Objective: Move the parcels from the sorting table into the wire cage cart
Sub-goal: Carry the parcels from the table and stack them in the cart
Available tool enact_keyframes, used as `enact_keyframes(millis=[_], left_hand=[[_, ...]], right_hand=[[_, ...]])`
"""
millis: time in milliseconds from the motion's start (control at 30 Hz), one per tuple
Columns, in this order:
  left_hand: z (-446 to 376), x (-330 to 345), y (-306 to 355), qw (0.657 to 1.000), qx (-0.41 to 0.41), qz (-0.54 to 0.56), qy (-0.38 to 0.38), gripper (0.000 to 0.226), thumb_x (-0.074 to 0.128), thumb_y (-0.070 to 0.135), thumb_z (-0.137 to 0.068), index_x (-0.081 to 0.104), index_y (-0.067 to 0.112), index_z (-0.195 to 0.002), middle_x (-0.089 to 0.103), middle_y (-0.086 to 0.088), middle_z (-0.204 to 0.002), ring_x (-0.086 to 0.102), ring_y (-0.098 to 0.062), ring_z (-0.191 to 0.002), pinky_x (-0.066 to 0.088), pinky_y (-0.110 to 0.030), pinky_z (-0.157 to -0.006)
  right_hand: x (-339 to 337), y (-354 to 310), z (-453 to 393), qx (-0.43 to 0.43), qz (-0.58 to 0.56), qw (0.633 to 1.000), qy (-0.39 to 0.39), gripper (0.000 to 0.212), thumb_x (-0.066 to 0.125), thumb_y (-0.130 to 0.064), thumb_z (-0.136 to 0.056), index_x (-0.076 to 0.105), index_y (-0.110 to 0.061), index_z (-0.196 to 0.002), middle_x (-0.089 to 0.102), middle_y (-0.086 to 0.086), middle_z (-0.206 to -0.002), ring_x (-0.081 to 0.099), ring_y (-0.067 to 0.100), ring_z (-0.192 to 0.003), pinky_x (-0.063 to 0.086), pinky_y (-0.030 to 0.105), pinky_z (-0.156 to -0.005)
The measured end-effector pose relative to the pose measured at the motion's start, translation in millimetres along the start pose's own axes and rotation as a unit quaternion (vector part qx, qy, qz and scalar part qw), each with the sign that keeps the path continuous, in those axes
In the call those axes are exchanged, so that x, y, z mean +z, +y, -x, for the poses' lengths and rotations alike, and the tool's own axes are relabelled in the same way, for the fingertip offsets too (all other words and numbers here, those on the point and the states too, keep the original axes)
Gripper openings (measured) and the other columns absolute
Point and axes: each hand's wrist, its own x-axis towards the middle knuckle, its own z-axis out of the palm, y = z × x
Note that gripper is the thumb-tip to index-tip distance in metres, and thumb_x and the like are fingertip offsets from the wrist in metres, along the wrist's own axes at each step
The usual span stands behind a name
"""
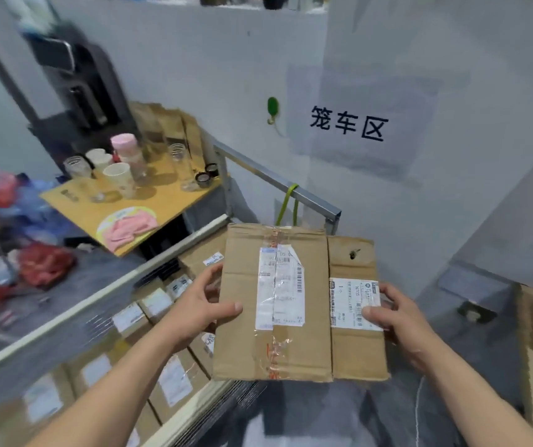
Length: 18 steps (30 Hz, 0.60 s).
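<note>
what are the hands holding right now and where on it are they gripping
Two cardboard parcels held side by side: the left hand grips the left edge of the larger parcel, the right hand the right edge of the smaller parcel.

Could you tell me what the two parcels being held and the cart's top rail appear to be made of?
Larger parcel: brown corrugated cardboard, matte, creased, sealed with glossy clear tape over a white paper label. Smaller parcel: the same dull brown cardboard, with a small puncture near its top and a paper label. Top rail: likely metal, judging by its grey, faintly shiny square profile. The left hand and right hand grip the parcels.
</note>
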Motion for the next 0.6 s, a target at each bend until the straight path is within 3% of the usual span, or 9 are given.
enact_keyframes(millis=[100,267,467,600], left_hand=[[32,-21,-15,0.998,-0.007,0.008,0.062,0.085,0.086,0.011,-0.074,0.042,0.042,-0.14,0.068,-0.01,-0.117,0.073,-0.026,-0.096,0.057,-0.03,-0.061],[92,-49,-37,0.987,-0.013,0.019,0.157,0.071,0.079,0.003,-0.082,0.048,0.052,-0.123,0.071,-0.006,-0.113,0.073,-0.023,-0.094,0.057,-0.032,-0.063],[154,-95,-72,0.965,-0.018,0.067,0.253,0.081,0.09,0.019,-0.066,0.049,0.052,-0.127,0.068,-0.008,-0.121,0.069,-0.027,-0.107,0.061,-0.037,-0.072],[191,-135,-92,0.948,-0.012,0.09,0.306,0.077,0.08,-0.001,-0.079,0.046,0.042,-0.132,0.067,-0.008,-0.118,0.066,-0.027,-0.11,0.059,-0.027,-0.068]], right_hand=[[26,4,-18,0.012,0.009,0.998,-0.057,0.062,0.077,-0.011,-0.061,0.058,-0.019,-0.119,0.079,0.006,-0.097,0.076,0.021,-0.08,0.057,0.036,-0.069],[80,7,-34,0.015,0.014,0.991,-0.134,0.062,0.072,-0.009,-0.056,0.062,-0.016,-0.117,0.079,0.006,-0.098,0.076,0.021,-0.082,0.057,0.029,-0.061],[153,9,-44,0.013,0.064,0.974,-0.216,0.063,0.076,-0.01,-0.057,0.064,-0.015,-0.118,0.078,0.009,-0.105,0.074,0.028,-0.095,0.057,0.041,-0.08],[201,6,-49,0.014,0.089,0.965,-0.246,0.063,0.076,-0.011,-0.057,0.064,-0.017,-0.119,0.078,0.009,-0.103,0.075,0.026,-0.089,0.058,0.031,-0.063]])
